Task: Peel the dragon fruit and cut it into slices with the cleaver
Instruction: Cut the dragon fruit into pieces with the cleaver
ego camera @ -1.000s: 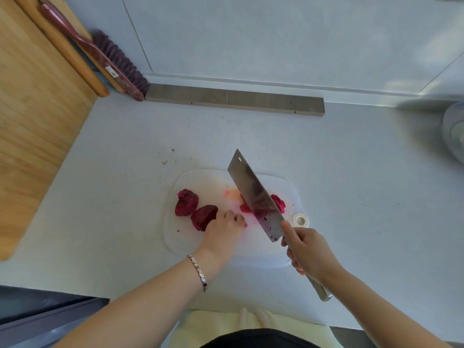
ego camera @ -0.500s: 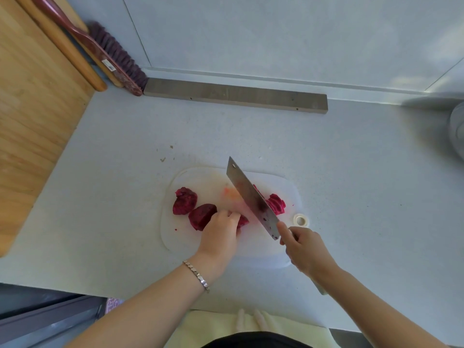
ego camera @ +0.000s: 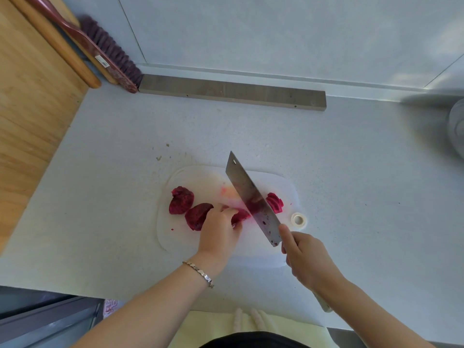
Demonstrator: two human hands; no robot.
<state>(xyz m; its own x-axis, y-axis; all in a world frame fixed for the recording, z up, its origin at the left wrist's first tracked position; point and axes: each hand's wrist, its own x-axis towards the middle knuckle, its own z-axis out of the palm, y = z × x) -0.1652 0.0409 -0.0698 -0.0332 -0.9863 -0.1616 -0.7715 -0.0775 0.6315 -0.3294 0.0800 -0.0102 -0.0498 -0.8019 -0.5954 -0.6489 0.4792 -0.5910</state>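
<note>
Reference: the white cutting board (ego camera: 286,187) on the desk.

1. On the board's left part lie two peeled dragon fruit pieces, the outer chunk (ego camera: 181,203) and the inner chunk (ego camera: 198,216), close together and not held.
2. Near the board's centre, my left hand (ego camera: 218,237) grips the working piece (ego camera: 241,216) with curled fingertips and holds it down on the board.
3. The working piece appears to lie lengthwise across the board, left to right. The cleaver (ego camera: 253,199) stands crosswise at its right end, tip toward the board's far edge.
4. At the board's near right corner, my right hand (ego camera: 306,257) is clamped round the cleaver's handle, forefinger extended toward the blade.
5. The cut slices (ego camera: 275,202) lie on the board's right part, beyond the blade.

Critical relation: the gap between the blade and my left fingertips. The left hand is nearer the fruit.

Not visible: my left hand covers most of the working piece, and the blade hides the cut face. I cannot tell whether the edge has reached the board.
</note>
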